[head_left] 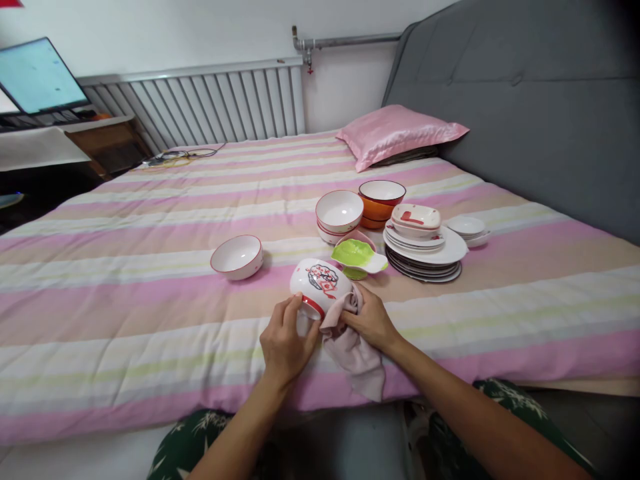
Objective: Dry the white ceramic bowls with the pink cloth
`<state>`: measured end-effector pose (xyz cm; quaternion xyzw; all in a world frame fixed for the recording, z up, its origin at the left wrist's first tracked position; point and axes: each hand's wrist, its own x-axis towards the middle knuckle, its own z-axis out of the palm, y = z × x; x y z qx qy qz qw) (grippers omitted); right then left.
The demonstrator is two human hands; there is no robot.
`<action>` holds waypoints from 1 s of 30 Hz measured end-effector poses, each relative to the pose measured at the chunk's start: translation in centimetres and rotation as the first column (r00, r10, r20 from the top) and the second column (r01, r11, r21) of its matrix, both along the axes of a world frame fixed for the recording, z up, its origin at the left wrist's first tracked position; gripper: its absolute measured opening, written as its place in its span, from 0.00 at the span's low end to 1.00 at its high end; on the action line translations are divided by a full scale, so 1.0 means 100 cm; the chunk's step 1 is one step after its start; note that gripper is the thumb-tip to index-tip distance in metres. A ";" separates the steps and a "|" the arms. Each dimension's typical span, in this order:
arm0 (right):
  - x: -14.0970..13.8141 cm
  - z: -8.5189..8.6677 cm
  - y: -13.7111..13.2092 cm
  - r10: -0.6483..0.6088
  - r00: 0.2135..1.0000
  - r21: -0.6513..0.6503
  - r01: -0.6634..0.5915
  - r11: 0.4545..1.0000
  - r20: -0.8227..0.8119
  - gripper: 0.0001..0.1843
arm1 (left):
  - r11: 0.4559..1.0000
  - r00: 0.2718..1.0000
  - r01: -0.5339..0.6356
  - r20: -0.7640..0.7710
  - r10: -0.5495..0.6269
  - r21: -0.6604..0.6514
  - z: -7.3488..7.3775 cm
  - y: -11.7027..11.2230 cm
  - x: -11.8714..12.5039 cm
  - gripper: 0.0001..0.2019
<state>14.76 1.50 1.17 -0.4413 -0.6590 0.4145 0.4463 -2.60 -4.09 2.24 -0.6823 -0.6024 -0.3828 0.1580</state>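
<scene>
A white bowl (313, 280) with a red foot ring and a red and black drawing is tipped on its side between my hands. My left hand (287, 337) is closed on its foot end, thumb and fingers at the red ring. My right hand (373, 319) grips a pale pink cloth (353, 353) against the bowl's right side, and the cloth's loose end hangs down onto the bedspread. Just beyond lies a green and white leaf-shaped dish (357, 256). To the left, a white bowl with a red rim (237, 257) stands upright by itself.
Behind the leaf dish are stacked white bowls (340, 212) and orange bowls (377, 208). A stack of plates (453, 248) carries square dishes (416, 219), with small saucers (467, 228) beside it. Farther back lie a pink pillow (400, 133) and cables (185, 157) on the striped bedspread (125, 300).
</scene>
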 end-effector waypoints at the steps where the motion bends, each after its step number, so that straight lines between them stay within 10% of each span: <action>1: 0.000 0.000 0.000 -0.006 1.000 0.002 0.006 1.000 0.007 0.25 | 1.000 1.000 -0.002 -0.015 0.002 0.001 0.000 0.000 0.000 0.20; 15: 0.004 0.000 0.004 0.124 0.984 0.018 -0.123 0.992 -0.130 0.13 | 0.997 0.991 0.006 0.137 0.005 -0.080 0.001 0.003 -0.005 0.25; 30: 0.008 -0.006 0.014 0.236 0.953 0.016 -0.237 0.971 -0.191 0.21 | 0.987 0.943 0.094 0.330 -0.047 -0.127 -0.004 0.007 -0.013 0.28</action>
